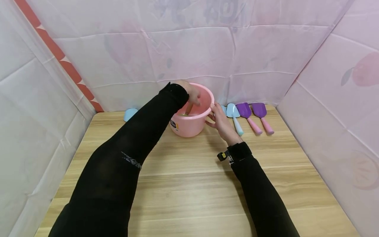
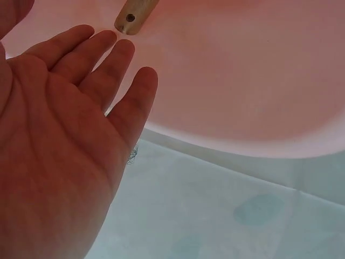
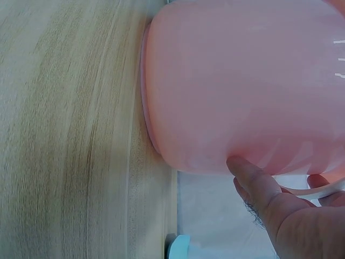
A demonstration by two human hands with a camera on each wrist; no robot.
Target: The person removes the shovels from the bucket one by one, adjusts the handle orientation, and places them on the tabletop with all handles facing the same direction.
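Observation:
A pink bucket stands at the back of the wooden table. My left hand reaches over its rim and down into it. In the left wrist view the left hand is flat with straight fingers, holding nothing. Its fingertips are close to a wooden handle that lies inside the bucket. My right hand grips the bucket at its right side. The right hand's thumb presses on the bucket's wall and its fingers curl at the rim.
A light blue toy spade and two purple spades lie right of the bucket by the back wall. Another light blue piece lies at the back left. Pink sheeting walls close in the table on three sides.

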